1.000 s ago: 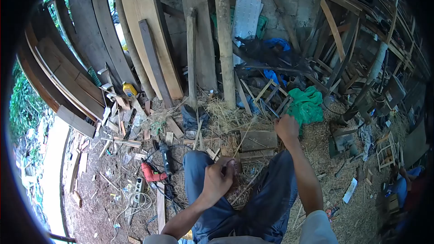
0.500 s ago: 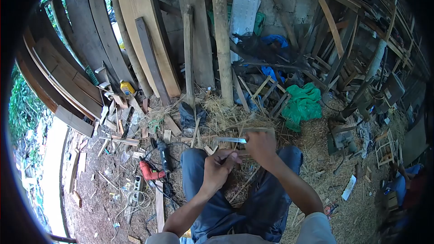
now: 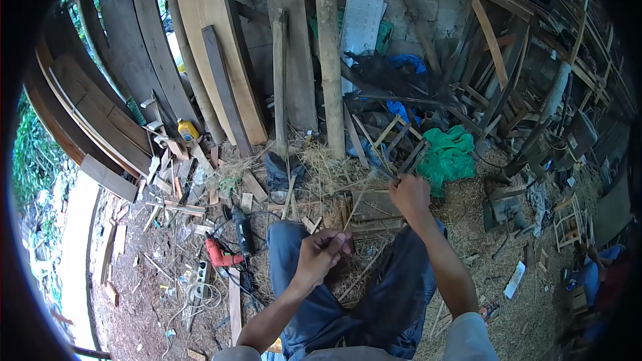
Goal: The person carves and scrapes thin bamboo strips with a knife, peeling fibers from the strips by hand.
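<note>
While the left hand (image 3: 319, 257) pinches a thin, pale, slightly slanting strip (image 3: 355, 210) to the right of the red drill (image 3: 223, 255), the right hand (image 3: 410, 196) clenches a narrow, dark-looking knife (image 3: 384, 170) farther right. Markings on the dark power tool (image 3: 243, 232), just beside the drill, are too small to read.

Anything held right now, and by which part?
Right hand: a knife, by the handle end, inside the fist. Left hand: a thin strip, pinched at its near end.
</note>
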Motion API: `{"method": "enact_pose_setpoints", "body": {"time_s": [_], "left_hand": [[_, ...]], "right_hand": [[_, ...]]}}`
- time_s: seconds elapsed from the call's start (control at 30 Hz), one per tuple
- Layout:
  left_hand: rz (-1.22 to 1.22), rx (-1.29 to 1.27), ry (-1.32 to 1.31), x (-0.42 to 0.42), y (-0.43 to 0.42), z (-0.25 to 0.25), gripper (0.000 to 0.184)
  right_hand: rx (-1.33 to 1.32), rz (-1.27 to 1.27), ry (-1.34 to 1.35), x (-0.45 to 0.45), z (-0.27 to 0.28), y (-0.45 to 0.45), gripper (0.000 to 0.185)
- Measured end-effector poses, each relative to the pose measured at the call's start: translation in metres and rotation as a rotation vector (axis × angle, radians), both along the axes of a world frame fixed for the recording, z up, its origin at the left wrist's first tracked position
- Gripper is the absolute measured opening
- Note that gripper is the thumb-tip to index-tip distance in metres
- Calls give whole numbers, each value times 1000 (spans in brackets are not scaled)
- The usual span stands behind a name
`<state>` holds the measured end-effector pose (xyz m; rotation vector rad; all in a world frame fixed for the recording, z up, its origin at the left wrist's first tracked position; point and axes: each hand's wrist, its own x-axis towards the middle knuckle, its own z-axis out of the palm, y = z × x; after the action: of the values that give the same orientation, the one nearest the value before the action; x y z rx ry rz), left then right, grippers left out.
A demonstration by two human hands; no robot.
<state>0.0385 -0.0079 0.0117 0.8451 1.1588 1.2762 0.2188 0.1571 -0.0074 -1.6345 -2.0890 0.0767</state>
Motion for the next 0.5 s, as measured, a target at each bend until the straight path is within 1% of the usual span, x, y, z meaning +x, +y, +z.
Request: {"method": "enact_pose_setpoints", "body": {"time_s": [0.03, 0.07, 0.13, 0.17, 0.23, 0.27, 0.33, 0.37, 0.43, 0.5], "left_hand": [[14, -43, -38, -1, 3, 3, 18], [14, -40, -40, -1, 6, 3, 18], [15, -84, -128, -1, 10, 2, 18], [15, -87, -130, -1, 10, 3, 18], [-29, -82, -180, 1, 9, 5, 17], [-35, -85, -179, 3, 9, 6, 17], [-88, -105, -187, 3, 8, 9, 16], [-82, -106, -186, 1, 7, 10, 16], [-74, -119, -161, -1, 6, 13, 16], [-80, -85, -145, -1, 4, 11, 18]], "right_hand": [[28, -13, 77, -3, 5, -6, 18], [31, -13, 76, -6, 8, -14, 18], [8, 209, 209, -14, 5, -42, 17], [5, 209, 207, -21, 1, -55, 17], [5, 428, 72, -31, -6, -75, 12], [3, 422, 73, -30, -7, -74, 12], [-91, 285, 150, -32, -5, -66, 10], [-93, 292, 152, -33, -3, -64, 10], [-76, 294, 37, -33, 0, -61, 11], [-34, 334, -8, -31, -2, -63, 12]]}}
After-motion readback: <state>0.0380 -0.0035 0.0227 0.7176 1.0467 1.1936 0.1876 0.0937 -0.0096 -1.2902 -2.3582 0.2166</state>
